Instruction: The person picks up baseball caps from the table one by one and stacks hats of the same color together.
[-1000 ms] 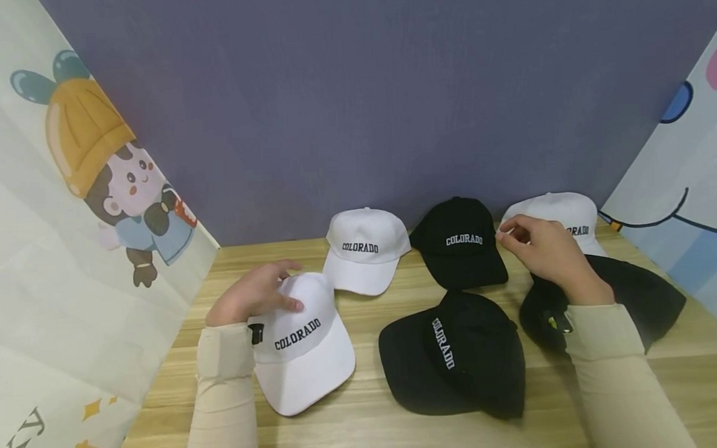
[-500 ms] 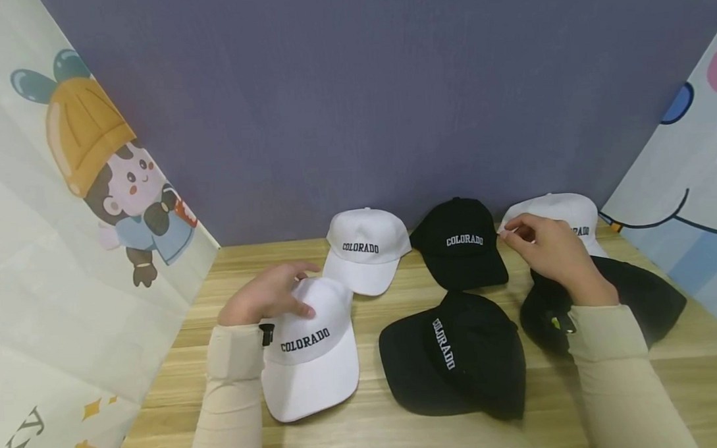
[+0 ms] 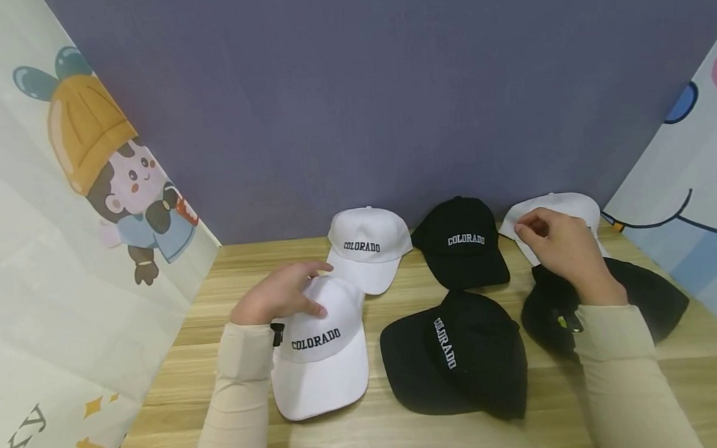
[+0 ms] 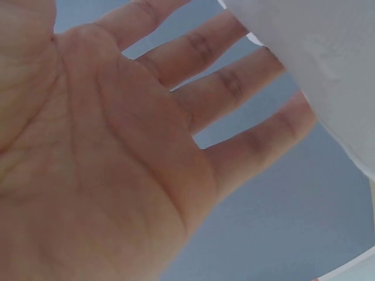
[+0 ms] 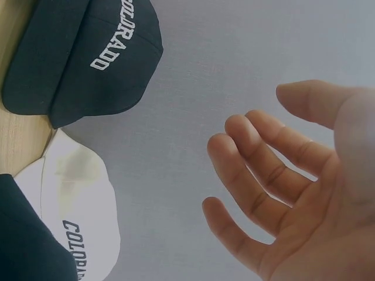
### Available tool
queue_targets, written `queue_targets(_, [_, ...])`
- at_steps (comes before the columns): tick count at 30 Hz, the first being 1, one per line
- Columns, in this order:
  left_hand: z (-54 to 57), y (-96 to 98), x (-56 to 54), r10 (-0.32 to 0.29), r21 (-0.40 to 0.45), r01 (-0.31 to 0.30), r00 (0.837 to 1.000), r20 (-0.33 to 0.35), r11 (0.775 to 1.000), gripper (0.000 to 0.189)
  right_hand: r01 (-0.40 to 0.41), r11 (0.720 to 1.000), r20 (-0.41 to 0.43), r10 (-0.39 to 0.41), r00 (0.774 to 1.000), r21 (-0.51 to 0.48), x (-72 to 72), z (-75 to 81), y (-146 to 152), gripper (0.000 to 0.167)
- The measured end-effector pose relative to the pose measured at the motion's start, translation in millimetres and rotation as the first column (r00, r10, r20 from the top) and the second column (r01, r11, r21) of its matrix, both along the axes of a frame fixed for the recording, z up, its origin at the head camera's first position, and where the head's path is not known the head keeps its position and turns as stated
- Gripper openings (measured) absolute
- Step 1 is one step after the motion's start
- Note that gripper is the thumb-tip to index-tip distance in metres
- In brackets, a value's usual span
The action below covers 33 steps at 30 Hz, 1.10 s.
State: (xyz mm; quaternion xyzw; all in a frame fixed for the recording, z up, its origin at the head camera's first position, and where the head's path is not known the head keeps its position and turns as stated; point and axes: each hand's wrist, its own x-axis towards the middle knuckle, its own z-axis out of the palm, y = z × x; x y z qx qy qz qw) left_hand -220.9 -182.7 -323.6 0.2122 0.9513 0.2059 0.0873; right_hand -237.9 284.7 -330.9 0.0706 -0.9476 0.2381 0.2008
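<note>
At the left front, a white baseball cap (image 3: 325, 377) with COLORADO lettering faces forward. My left hand (image 3: 284, 292) holds it by the crown, the thumb on the front panel. In the left wrist view the fingertips pass behind the white cap (image 4: 328, 64). My right hand (image 3: 563, 246) hovers in front of a white cap (image 3: 556, 207) at the back right, hiding much of its lettering. In the right wrist view the fingers (image 5: 252, 196) are loosely bent and hold nothing.
Behind stand another white cap (image 3: 368, 243) and a black cap (image 3: 466, 246). A black cap (image 3: 458, 359) lies turned sideways at the front middle. Another black cap (image 3: 646, 299) lies partly under the right forearm. A grey-blue wall (image 3: 366, 105) bounds the wooden table (image 3: 186, 388).
My left hand has shifted the white cap to the right and turned it slightly straighter. The right hand has drifted a little to the right, away from the black cap at the back.
</note>
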Motion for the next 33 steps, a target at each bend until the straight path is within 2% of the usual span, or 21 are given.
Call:
queue_targets(8, [-0.3,8.7,2.7,0.005,0.002,-0.005,1.000,0.015,1.000,0.078,0.008,1.000,0.005,-0.008,1.000,-0.006,-0.3,-2.0,0.2,0.028])
queue_targets(18, [0.3,17.9,5.4,-0.027,0.000,0.027,1.000,0.006,1.000,0.078,-0.032,0.999,-0.025,0.032,0.999,-0.001,-5.7,-6.8,-2.4,0.024])
queue_targets(33, [0.0,25.1,7.1,-0.067,0.011,0.067,0.997,0.040,0.998,0.077,-0.055,0.998,-0.005,0.055,0.998,-0.012,-3.3,-5.2,-5.6,0.023])
